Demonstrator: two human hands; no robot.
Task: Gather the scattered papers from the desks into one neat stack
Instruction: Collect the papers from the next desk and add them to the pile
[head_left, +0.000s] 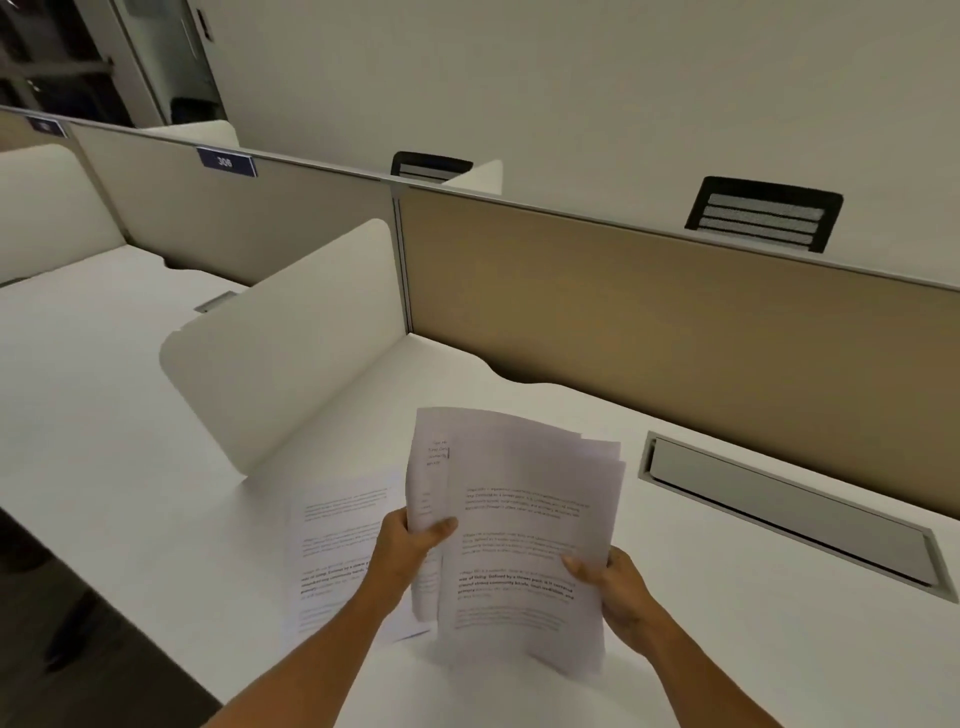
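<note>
A loose bundle of printed white papers (524, 499) is held up above the white desk (727, 623), its sheets fanned and uneven at the top right. My left hand (410, 540) grips the bundle's left edge, thumb on the front. My right hand (608, 582) pinches its lower right side. Flat on the desk, under and left of my left hand, lies one printed sheet (337, 545), partly hidden by my forearm and the bundle.
A white side divider (291, 338) stands left of the papers, with a neighbouring desk (78, 364) beyond it. A tan back partition (675, 322) closes the far side. A grey cable hatch (789, 509) is set in the desk at right. Chair backs (763, 213) show behind.
</note>
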